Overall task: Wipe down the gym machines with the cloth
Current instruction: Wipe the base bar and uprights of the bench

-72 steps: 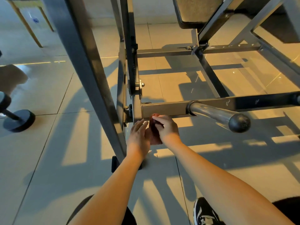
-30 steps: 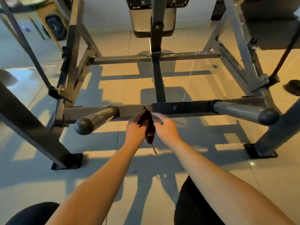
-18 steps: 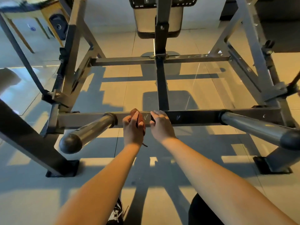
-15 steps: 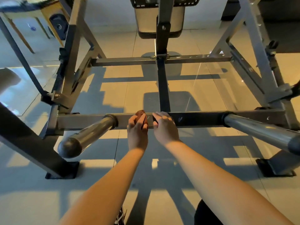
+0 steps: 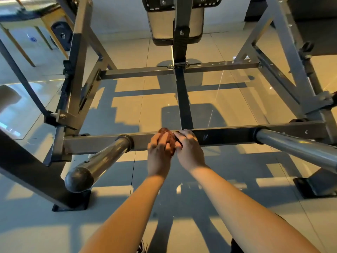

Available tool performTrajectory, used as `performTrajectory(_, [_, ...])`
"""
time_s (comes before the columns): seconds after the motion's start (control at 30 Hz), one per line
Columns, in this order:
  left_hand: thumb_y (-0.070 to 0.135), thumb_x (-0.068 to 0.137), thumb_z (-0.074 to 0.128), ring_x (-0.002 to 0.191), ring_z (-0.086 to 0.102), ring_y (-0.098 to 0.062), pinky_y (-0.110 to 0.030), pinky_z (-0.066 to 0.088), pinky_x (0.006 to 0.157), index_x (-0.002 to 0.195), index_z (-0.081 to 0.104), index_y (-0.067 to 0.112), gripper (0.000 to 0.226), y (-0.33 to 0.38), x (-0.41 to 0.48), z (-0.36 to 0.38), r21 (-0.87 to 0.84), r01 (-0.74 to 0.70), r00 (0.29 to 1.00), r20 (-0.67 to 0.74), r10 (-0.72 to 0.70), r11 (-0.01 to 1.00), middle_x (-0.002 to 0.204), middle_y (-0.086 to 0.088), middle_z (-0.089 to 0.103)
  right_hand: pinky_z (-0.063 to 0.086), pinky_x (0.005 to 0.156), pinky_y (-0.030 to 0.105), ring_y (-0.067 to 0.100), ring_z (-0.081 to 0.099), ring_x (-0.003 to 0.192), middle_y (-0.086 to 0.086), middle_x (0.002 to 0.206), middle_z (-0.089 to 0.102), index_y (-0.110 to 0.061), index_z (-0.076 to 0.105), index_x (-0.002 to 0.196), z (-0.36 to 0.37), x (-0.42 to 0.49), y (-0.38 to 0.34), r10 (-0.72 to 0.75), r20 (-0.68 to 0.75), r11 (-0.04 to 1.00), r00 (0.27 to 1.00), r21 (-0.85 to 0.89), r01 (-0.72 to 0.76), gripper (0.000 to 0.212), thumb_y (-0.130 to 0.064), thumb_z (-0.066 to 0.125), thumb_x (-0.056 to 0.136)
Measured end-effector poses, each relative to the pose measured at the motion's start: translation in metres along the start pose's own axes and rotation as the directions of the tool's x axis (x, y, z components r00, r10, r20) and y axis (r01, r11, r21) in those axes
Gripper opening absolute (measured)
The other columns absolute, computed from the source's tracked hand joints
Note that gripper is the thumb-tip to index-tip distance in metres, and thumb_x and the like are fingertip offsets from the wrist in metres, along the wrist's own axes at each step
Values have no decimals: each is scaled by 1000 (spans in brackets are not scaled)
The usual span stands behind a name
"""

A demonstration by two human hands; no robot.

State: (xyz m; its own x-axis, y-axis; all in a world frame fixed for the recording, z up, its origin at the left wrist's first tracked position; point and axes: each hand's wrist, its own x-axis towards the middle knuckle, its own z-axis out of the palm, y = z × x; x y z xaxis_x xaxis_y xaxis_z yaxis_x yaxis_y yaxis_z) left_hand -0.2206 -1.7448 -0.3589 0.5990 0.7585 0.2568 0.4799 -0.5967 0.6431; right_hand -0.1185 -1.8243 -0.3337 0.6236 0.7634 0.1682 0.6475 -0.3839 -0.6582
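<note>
A bunched reddish-brown cloth [image 5: 168, 138] lies against the front of the gym machine's dark lower crossbar [image 5: 218, 136]. My left hand [image 5: 158, 152] covers the cloth and holds it to the bar, so only its top and right edge show. Right beside it, my right hand [image 5: 189, 148] rests on the same bar, fingers lying over its top edge and touching the cloth's side. Two round steel pegs stick out of the bar toward me, the left peg [image 5: 98, 161] and the right peg [image 5: 295, 148].
A centre beam [image 5: 183, 99] runs back to a rear crossbar [image 5: 138, 72] under a padded seat [image 5: 176, 24]. Slanted frame posts [image 5: 27, 178] stand on floor plates at both sides. A weight plate [image 5: 61, 36] leans on a wooden stand at the far left. The floor is tiled.
A second ago the cloth hung loose between both hands in front of the bar. Now it is bunched under my left hand on the bar, and my right hand has settled beside it.
</note>
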Motion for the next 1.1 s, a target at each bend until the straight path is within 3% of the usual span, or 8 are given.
performTrajectory(0.1, [32,99,42,128,46,-29,-39,43,110,146,53,20,49,8,-6,8,-33,-35,998,58,37,999,151,-9,46,41,112,38,18,37,141,1,149,48,-15,57,141,-1,3,4,40,5,999,999,7,-40,43,-13,50,98])
performTrajectory(0.33, [8,99,56,125,49,-38,-41,43,107,144,54,13,45,-9,-2,-5,-32,138,989,-43,-139,990,148,-16,43,37,118,40,23,36,145,8,150,48,-9,56,143,8,3,6,1,-8,1000,1000,-10,-2,42,-11,52,100])
performTrajectory(0.53, [14,88,74,123,52,-41,-50,51,102,142,56,18,57,2,-14,18,60,-123,982,155,112,991,145,-13,49,16,117,18,16,33,147,3,154,47,-12,55,144,1,4,15,17,20,999,1000,46,-18,41,-14,44,105])
performTrajectory(0.63, [2,79,79,112,55,-47,-51,58,86,143,51,22,72,-26,-15,6,121,-111,993,53,105,986,141,-16,47,15,117,17,15,31,148,4,155,46,-9,55,144,1,2,18,-30,21,999,999,25,30,40,-12,47,104])
performTrajectory(0.73, [-7,85,70,109,57,-54,-57,55,87,138,56,14,58,-38,-18,1,73,2,991,-135,8,997,137,-28,50,17,117,18,17,33,148,6,154,48,-6,56,142,6,1,18,-46,-4,999,999,14,46,40,-9,51,102])
performTrajectory(0.93, [13,98,61,129,46,-41,-52,46,106,142,52,11,45,-2,-17,21,25,33,994,102,-35,999,146,-17,40,12,117,16,12,26,151,0,158,42,-11,52,147,-1,1,22,-47,42,998,998,44,45,43,-12,48,104])
performTrajectory(1.03, [19,100,54,120,53,-44,-55,50,100,142,52,22,42,-20,-13,1,99,-90,996,28,88,991,140,-19,47,14,116,14,10,26,150,0,157,43,-10,53,145,0,0,21,-46,36,997,998,61,44,42,-12,50,103])
performTrajectory(1.1, [19,96,57,117,56,-44,-54,52,98,140,48,29,46,-36,-10,-5,54,-16,995,-96,21,998,139,-20,47,16,116,15,11,28,150,2,156,45,-8,55,144,3,0,21,-43,24,997,999,71,41,41,-10,51,103])
